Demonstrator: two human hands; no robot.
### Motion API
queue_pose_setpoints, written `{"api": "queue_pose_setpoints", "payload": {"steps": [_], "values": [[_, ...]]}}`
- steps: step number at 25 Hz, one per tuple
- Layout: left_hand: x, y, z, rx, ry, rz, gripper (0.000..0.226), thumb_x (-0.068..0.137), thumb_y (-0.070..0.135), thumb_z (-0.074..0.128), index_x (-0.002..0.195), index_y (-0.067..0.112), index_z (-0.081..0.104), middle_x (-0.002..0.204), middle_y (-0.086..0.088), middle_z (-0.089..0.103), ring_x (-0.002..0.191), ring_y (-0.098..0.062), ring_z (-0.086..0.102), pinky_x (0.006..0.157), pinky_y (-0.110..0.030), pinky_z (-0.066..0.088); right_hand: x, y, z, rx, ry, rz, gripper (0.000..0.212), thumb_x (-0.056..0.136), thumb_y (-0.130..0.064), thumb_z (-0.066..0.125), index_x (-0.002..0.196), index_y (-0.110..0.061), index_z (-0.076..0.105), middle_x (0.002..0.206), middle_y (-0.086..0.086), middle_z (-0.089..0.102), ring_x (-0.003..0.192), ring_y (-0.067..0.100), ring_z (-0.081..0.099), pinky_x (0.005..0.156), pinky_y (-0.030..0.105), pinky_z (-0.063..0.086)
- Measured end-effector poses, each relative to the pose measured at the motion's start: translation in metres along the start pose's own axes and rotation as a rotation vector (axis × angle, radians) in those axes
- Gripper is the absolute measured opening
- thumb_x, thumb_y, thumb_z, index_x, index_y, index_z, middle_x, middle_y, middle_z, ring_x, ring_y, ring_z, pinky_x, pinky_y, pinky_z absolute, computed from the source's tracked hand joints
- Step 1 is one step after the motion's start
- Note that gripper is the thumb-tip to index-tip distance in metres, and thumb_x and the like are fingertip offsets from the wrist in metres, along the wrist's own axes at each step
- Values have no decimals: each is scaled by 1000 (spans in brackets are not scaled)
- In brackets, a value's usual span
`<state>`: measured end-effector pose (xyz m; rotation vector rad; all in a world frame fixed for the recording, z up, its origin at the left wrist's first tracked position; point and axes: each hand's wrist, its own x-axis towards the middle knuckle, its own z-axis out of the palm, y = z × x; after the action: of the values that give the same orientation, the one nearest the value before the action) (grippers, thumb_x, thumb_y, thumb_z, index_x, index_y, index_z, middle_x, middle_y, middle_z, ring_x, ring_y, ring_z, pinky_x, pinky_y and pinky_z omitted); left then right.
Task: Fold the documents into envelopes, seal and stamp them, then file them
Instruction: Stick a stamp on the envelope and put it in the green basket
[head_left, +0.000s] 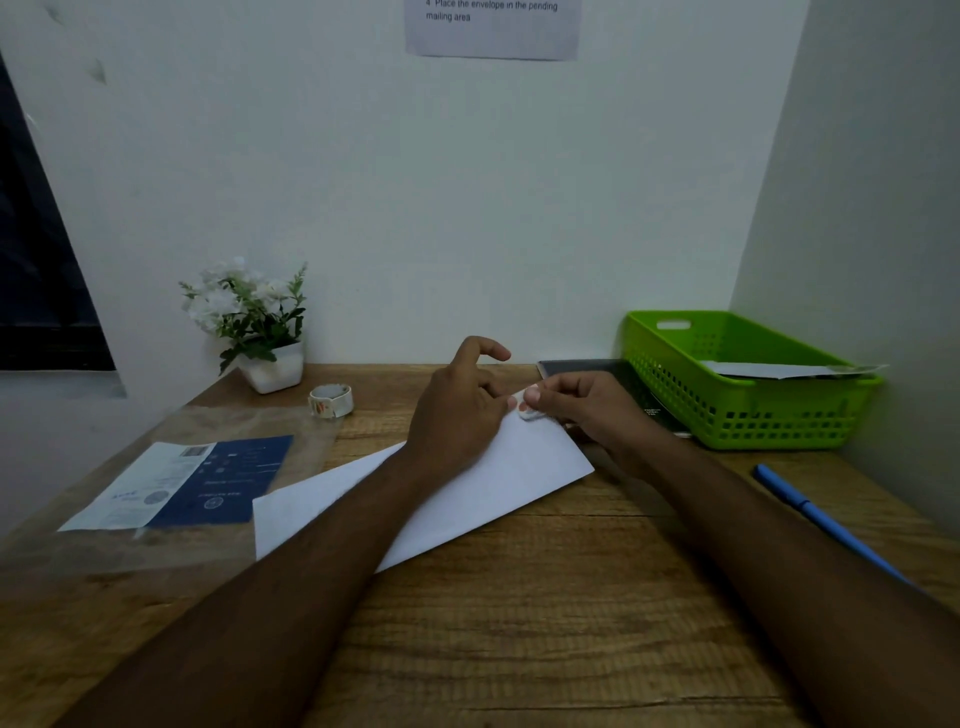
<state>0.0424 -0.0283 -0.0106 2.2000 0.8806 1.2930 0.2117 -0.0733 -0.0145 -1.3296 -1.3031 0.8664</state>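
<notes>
A white envelope lies slanted on the wooden desk. At its far right corner sits a small sticker stamp with red marks. My left hand rests on the envelope beside the stamp, index finger raised. My right hand pinches the stamp's edge between thumb and fingers at the corner. A roll of patterned sticker tape stands further left on the desk.
A green plastic basket holding an envelope stands at the right by the wall, a dark notebook beside it. A blue pen lies right. A clear plastic sleeve with a blue card lies left; a potted plant at back.
</notes>
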Motion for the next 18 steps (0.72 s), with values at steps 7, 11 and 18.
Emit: {"api": "queue_pose_setpoints", "payload": {"steps": [7,11,18], "values": [[0,-1,-3,-6,5,26,40,80,10,68,111,25,48,70,4,67,64,-9,60,61,-28,47,2,1,0,13,-21,4,31,73,-10,80,99,2,69,98,21,71,86,25,68,79,37,57],[1,-2,-5,17,-2,48,38,82,9,67,111,25,48,74,5,68,65,-7,61,60,-25,45,1,-3,-7,22,-86,25,25,79,1,71,103,0,68,100,17,72,89,23,69,78,31,58],[1,-4,-9,146,-144,194,36,86,10,58,114,26,44,72,8,66,64,-5,58,57,-24,39,-4,-1,2,-9,-83,-15,28,80,-12,73,105,0,69,100,18,73,89,23,70,79,34,58]]}}
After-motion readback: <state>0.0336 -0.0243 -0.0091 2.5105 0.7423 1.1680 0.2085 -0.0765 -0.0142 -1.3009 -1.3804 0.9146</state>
